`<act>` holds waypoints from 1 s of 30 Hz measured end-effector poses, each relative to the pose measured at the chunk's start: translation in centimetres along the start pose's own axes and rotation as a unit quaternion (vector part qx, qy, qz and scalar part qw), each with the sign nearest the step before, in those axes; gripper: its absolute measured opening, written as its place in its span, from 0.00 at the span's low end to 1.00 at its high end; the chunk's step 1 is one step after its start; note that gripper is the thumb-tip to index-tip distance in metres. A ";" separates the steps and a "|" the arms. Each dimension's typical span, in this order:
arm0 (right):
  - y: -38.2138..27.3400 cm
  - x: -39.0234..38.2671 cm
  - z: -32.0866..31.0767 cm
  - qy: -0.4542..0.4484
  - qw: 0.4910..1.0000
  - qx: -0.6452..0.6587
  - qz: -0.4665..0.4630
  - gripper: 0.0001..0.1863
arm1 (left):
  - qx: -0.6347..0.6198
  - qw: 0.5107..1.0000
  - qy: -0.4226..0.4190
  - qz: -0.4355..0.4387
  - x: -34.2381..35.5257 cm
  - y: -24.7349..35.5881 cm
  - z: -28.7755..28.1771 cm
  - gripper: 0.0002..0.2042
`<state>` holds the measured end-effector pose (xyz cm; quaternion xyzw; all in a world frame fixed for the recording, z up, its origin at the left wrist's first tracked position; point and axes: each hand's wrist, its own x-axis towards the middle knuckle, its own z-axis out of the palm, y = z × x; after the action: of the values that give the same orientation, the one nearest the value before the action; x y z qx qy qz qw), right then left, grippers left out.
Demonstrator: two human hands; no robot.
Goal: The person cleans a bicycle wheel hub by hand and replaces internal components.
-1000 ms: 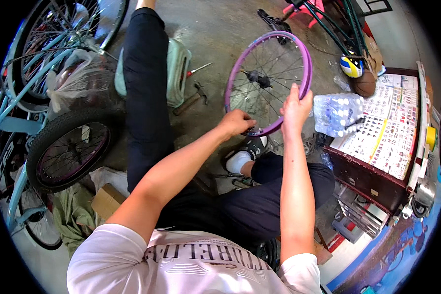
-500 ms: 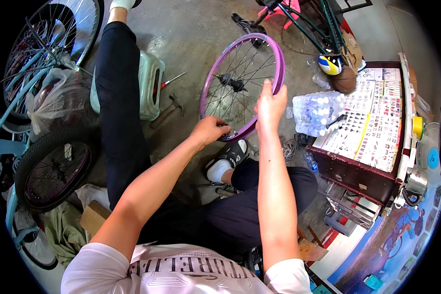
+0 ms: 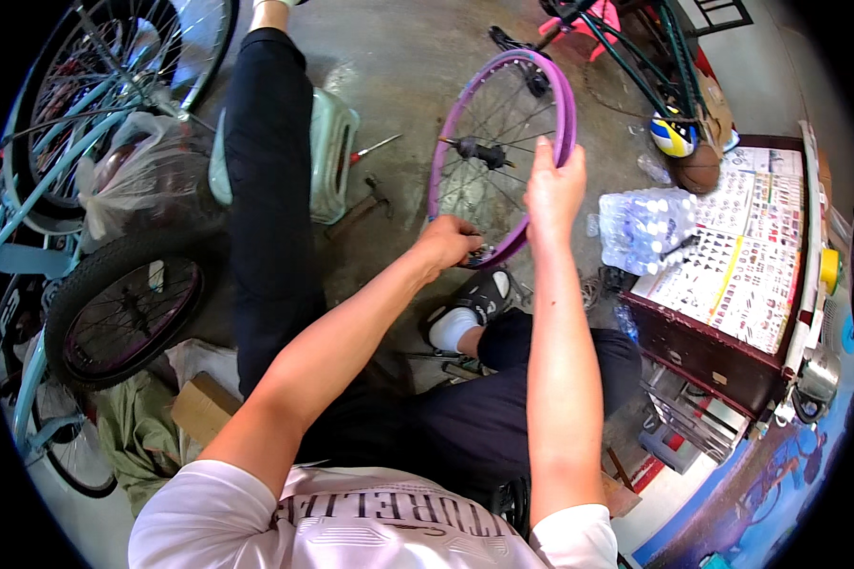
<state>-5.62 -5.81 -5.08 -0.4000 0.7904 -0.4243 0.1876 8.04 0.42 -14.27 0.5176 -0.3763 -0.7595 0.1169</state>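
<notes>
We are holding a tyreless purple bicycle wheel [image 3: 481, 153] tilted in front of us. Our right hand [image 3: 555, 185] is gripping the right side of its rim [image 3: 566, 106], presumably steadying it so that our left hand [image 3: 449, 241] is free at the lower edge. There the left fingers are resting bent; whether they are pinching anything, we cannot tell. A hammer [image 3: 351, 216] and a screwdriver [image 3: 357, 156] are lying on the floor [image 3: 408, 85], perhaps for easy reach.

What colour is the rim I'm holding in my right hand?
Purple; the rim shows best in the head view.
</notes>
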 end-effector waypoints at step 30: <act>0.9 0.2 -0.8 -0.072 0.996 0.055 0.009 0.12 | 0.414 0.907 0.068 0.015 2.2 2.8 2.5 0.25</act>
<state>-6.73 -5.25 -5.36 -0.4114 0.7537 -0.4357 0.2699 4.28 -1.65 -13.41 0.5643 -0.6561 -0.4960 -0.0709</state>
